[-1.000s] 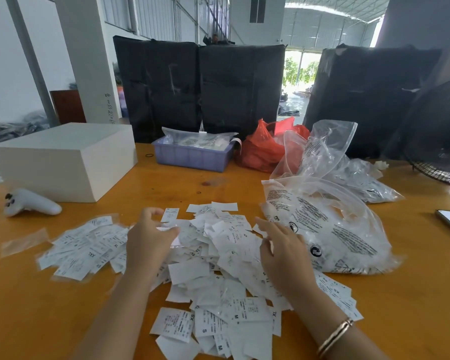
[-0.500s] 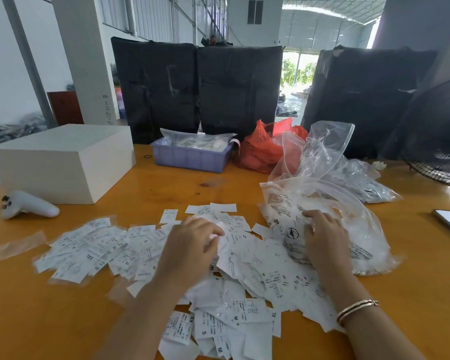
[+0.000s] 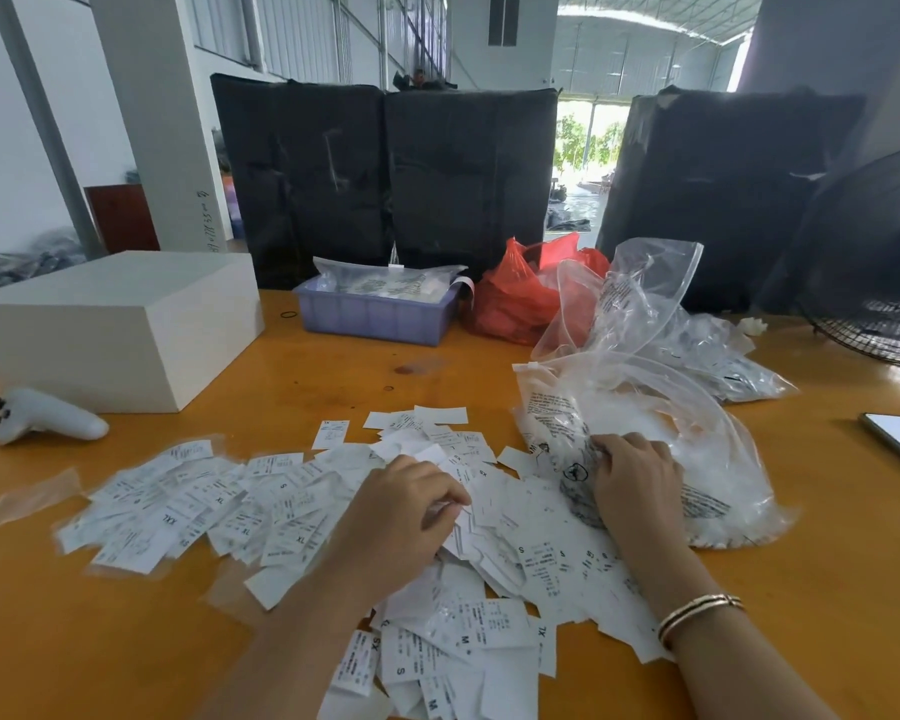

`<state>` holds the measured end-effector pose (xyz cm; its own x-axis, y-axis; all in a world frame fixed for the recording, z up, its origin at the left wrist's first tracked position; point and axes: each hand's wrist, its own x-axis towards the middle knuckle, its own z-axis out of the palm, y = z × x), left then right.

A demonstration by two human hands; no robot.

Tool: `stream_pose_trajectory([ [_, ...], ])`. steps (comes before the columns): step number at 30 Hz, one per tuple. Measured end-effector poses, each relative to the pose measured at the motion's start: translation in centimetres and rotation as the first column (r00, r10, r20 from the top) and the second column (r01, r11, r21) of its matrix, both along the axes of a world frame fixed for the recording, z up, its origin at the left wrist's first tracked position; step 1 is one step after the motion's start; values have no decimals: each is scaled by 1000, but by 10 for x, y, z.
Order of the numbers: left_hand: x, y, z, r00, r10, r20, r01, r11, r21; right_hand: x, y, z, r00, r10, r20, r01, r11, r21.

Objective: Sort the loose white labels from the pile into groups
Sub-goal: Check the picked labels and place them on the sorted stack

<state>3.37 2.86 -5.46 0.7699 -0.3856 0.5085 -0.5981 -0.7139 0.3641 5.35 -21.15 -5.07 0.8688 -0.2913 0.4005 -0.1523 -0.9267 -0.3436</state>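
Now the right hand [image 3: 637, 478] still rests curled on the plastic bag [image 3: 697, 459]; the left hand [image 3: 406, 504] still pinches labels from the white, size-printed pile [image 3: 489, 589] at lower centre.

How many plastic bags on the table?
3 plainly: red bag behind, clear bag under the right hand, another clear one far right. More may be hidden.
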Motion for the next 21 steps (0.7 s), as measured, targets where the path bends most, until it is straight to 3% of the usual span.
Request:
stream_pose_trajectory([
  [4,0,1,0,1000,-8,-8,8,1000,-1,1,0,0,997,-44,58,42,999,25],
  [8,0,1,-1,1000,-11,-13,11,1000,-4,0,-5,4,994,-89,-68,93,993,70],
  [10,1,1,-1,1000,-14,-7,14,1000,-4,-2,-6,4,987,-96,-127,99,995,16],
  [14,1,1,-2,1000,-16,7,16,1000,-17,-3,-7,5,990,-80,-112,78,997,-28],
  [21,2,2,-3,1000,-21,0,21,1000,1,-4,-6,5,995,-65,76,43,966,254],
])
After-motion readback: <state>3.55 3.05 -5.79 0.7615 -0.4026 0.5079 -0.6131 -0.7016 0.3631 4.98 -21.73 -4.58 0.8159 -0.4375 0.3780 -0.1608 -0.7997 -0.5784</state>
